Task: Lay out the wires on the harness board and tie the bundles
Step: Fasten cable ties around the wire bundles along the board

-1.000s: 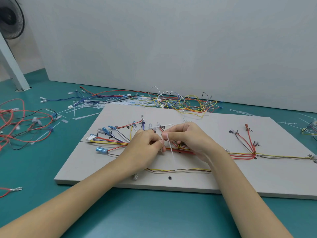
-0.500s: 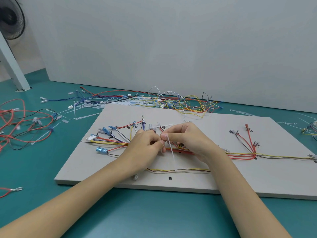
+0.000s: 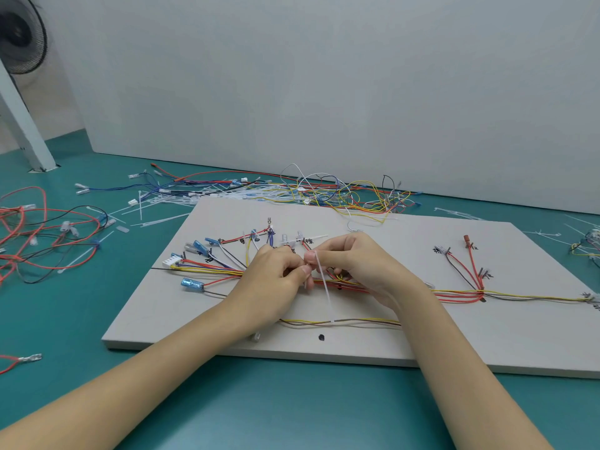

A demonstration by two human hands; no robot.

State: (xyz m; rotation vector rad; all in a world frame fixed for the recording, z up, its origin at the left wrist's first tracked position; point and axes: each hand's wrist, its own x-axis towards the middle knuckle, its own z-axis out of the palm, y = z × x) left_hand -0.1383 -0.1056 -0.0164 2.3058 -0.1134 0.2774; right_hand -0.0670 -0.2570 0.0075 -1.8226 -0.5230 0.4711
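Nearest the viewer, two bare forearms reach in over the teal work surface (image 3: pixel 292 410) onto the flat pale-grey harness board (image 3: pixel 487 345). Just inside the board's near edge, a loose run of yellow, brown and grey wires (image 3: pixel 357 321) lies under the wrists, with a small black mark in front of it.

Mid-board is the action: the left hand (image 3: pixel 269 284) has its fingers curled tight, thumb and fingertip pinching at the main red-and-yellow wire bundle (image 3: pixel 454 295). The right hand (image 3: pixel 360 267) meets it, its grip closed on a thin white plastic cable tie (image 3: pixel 323 284), whose tail slants down toward the near wires. Looks like a tie is being threaded or cinched around the trunk right here.

Progress, as I read it: routing is well along, with blue-sleeved terminals and a white connector (image 3: pixel 170 262) fanned out toward the board's left edge, and a red and black branch (image 3: pixel 467 271) spread near the right. Tying seems only partway; I can't pick out finished ties.

Beyond the far edge, a tangled heap of spare coloured wires and white ties (image 3: pixel 324 193) waits against the wall, with red loops (image 3: pixel 48 238) on the surface's left side.

The tie's head and the exact bundle point are hidden behind the fingers, and the board's right end is cut off.
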